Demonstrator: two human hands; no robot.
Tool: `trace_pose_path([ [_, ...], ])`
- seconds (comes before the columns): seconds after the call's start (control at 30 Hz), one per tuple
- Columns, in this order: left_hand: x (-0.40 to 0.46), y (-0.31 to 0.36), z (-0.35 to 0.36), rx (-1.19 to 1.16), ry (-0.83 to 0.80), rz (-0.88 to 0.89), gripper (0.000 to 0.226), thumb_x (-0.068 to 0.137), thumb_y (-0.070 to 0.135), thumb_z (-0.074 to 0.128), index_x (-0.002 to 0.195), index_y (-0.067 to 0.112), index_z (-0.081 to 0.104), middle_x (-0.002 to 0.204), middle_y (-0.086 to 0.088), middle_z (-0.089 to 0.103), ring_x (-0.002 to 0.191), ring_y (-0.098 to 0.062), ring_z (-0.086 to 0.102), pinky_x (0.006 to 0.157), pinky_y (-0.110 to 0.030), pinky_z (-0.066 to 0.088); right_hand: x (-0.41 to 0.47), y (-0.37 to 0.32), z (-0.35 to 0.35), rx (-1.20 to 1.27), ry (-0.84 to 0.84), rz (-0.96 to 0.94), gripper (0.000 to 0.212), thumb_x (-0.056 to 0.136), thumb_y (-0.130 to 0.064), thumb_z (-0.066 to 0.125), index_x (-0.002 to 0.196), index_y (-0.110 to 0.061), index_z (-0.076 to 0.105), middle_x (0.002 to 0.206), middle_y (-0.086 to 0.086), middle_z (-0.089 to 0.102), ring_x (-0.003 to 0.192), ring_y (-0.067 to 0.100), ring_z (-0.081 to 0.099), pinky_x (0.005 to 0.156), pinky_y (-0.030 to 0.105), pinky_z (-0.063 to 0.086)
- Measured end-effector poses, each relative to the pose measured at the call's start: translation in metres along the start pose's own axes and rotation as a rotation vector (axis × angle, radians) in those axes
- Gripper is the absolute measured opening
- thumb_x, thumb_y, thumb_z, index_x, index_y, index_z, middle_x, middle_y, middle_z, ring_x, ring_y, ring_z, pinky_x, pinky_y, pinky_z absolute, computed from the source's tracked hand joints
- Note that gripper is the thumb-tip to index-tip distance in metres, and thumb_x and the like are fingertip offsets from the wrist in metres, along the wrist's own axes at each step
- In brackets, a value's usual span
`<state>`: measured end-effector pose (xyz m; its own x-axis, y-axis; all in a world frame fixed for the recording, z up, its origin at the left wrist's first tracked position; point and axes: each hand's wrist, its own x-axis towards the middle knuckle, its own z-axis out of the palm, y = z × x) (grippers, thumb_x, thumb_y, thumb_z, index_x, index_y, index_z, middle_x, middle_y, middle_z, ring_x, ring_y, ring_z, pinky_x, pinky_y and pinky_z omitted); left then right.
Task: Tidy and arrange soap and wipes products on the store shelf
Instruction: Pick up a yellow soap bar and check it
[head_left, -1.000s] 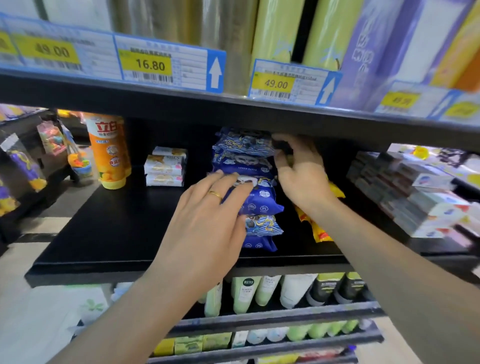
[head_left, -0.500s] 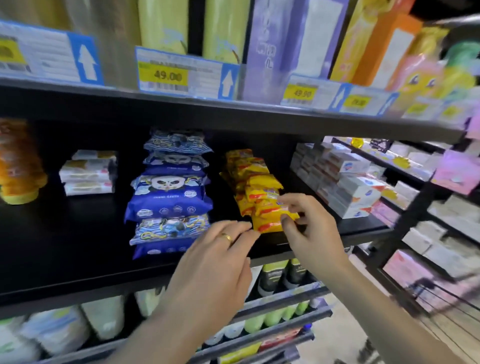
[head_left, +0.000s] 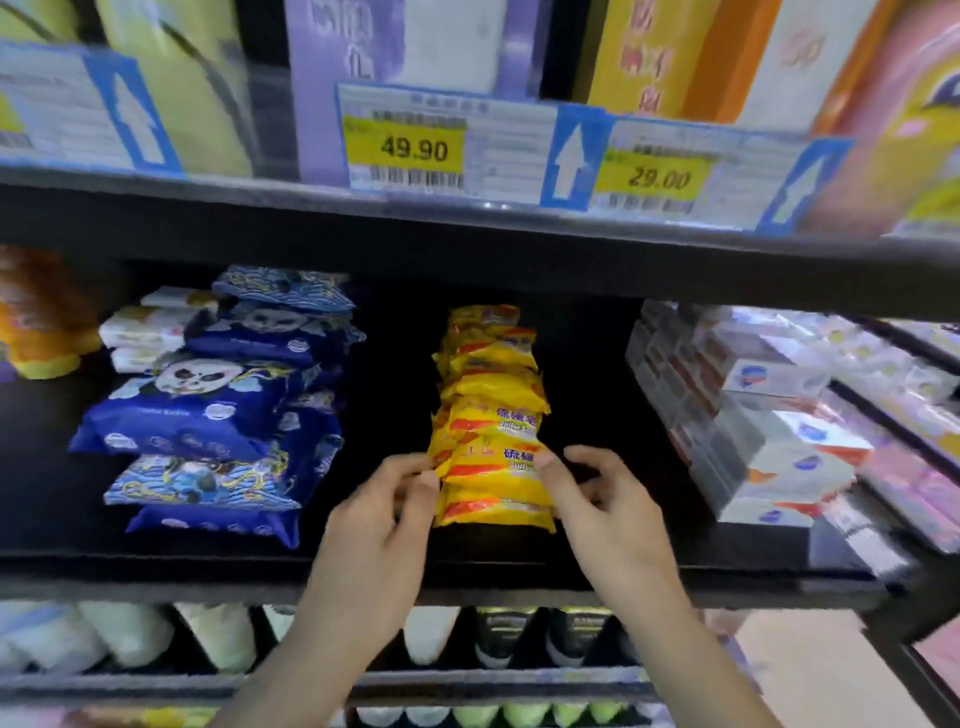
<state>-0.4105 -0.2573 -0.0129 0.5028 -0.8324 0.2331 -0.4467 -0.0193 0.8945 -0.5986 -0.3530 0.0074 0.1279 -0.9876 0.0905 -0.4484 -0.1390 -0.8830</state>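
Both hands meet at the front of a black shelf (head_left: 156, 564), each pinching one side of the same yellow pack (head_left: 493, 470). The left hand (head_left: 374, 525) has thumb and curled fingers closed on the pack's left edge; the right hand (head_left: 608, 512) nips its right edge between thumb and forefinger, the other fingers loosely curled. The hands stay apart, with the pack between them.

That pack sits near the front of a leaning row of yellow soap packs (head_left: 488, 374) that runs back into the shelf, roughly in the middle of its width. Left of the row, well apart, is a stack of blue panda wipes (head_left: 208, 410), tilted and uneven. Behind them lie white packs (head_left: 140, 332), and at the far left an orange bottle (head_left: 36, 322), blurred. Right of the yellow row stand white boxes (head_left: 769, 415) stacked in tiers.

On the shelf edge above hang price tags (head_left: 410, 148) reading 49.90 and 29.00, beneath tall boxes (head_left: 395, 47). Below the black shelf, tubes (head_left: 498, 636) stand in a row
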Motion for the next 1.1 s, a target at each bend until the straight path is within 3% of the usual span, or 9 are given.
trace_pose_path([
  [0.1,0.013,0.005,-0.001,-0.116,-0.009,-0.159,0.03,0.095,0.057,0.044,0.103,0.046,0.07,0.09,0.022,0.075,0.079,-0.001,0.065,0.076,-0.026,0.044,0.005,-0.001,0.005,-0.093,-0.051,0.019,0.076,0.065,-0.093,0.05,0.123,-0.045,0.059,0.083,-0.036,0.063,0.078,-0.002,0.064,0.068,0.032,0.047],
  [0.2,0.023,0.01,-0.003,-0.105,-0.071,-0.208,0.024,0.099,0.054,0.051,0.101,0.048,0.074,0.085,0.023,0.074,0.071,0.0,0.065,0.073,-0.025,0.041,0.005,0.003,0.006,-0.033,-0.064,0.004,0.062,0.078,-0.074,0.069,0.129,-0.041,0.061,0.081,-0.024,0.07,0.075,0.0,0.067,0.075,0.037,0.055],
  [0.33,0.024,0.013,-0.003,-0.142,-0.145,-0.196,0.015,0.093,0.063,0.061,0.098,0.056,0.074,0.088,0.026,0.074,0.075,0.01,0.066,0.071,-0.01,0.046,-0.006,0.01,0.008,0.144,-0.051,-0.077,0.055,0.079,-0.06,0.075,0.131,-0.045,0.061,0.084,-0.019,0.072,0.059,0.001,0.057,0.059,0.017,0.048],
  [0.47,0.019,0.011,0.001,-0.183,-0.244,-0.142,0.03,0.08,0.067,0.07,0.107,0.055,0.072,0.091,0.008,0.076,0.087,-0.003,0.072,0.083,-0.025,0.05,-0.011,0.011,0.007,0.294,-0.088,-0.159,0.055,0.077,-0.054,0.075,0.13,-0.046,0.061,0.084,-0.01,0.074,0.061,0.002,0.05,0.063,0.015,0.048],
  [0.57,0.02,0.012,-0.002,-0.295,-0.229,-0.087,0.029,0.081,0.055,0.079,0.109,0.05,0.074,0.093,-0.004,0.074,0.089,-0.014,0.073,0.08,-0.02,0.053,-0.01,0.01,0.01,0.389,-0.137,-0.183,0.056,0.078,-0.047,0.078,0.132,-0.043,0.061,0.087,-0.003,0.076,0.071,0.02,0.059,0.073,0.019,0.054],
  [0.7,0.025,0.011,-0.011,-0.448,-0.253,-0.056,0.032,0.08,0.042,0.077,0.111,0.046,0.076,0.094,-0.008,0.075,0.086,-0.011,0.075,0.076,-0.014,0.055,-0.008,0.008,0.017,0.467,-0.169,-0.196,0.059,0.08,-0.038,0.081,0.136,-0.04,0.061,0.092,0.008,0.074,0.091,0.04,0.063,0.085,0.035,0.057],
  [0.8,0.024,0.004,-0.02,-0.492,-0.286,-0.064,0.038,0.079,0.045,0.085,0.116,0.046,0.076,0.098,-0.011,0.073,0.084,-0.009,0.071,0.076,-0.018,0.056,-0.008,0.007,0.018,0.454,-0.227,-0.245,0.047,0.084,-0.038,0.079,0.127,-0.05,0.066,0.093,0.007,0.075,0.094,0.043,0.063,0.086,0.041,0.056],
  [0.9,0.023,0.0,-0.026,-0.53,-0.313,-0.076,0.036,0.082,0.037,0.077,0.118,0.045,0.077,0.101,-0.009,0.076,0.084,-0.008,0.071,0.078,-0.019,0.057,-0.009,0.008,0.016,0.439,-0.251,-0.259,0.04,0.087,-0.038,0.076,0.123,-0.052,0.067,0.096,0.003,0.077,0.096,0.042,0.063,0.088,0.045,0.056],
  [1.1,0.022,-0.002,-0.026,-0.509,-0.366,-0.079,0.041,0.093,0.039,0.063,0.132,0.037,0.071,0.111,-0.002,0.076,0.088,-0.01,0.068,0.088,-0.024,0.057,-0.008,0.005,0.013,0.457,-0.232,-0.243,0.041,0.082,-0.053,0.08,0.12,-0.053,0.067,0.096,-0.001,0.078,0.091,0.036,0.065,0.077,0.032,0.057],
])
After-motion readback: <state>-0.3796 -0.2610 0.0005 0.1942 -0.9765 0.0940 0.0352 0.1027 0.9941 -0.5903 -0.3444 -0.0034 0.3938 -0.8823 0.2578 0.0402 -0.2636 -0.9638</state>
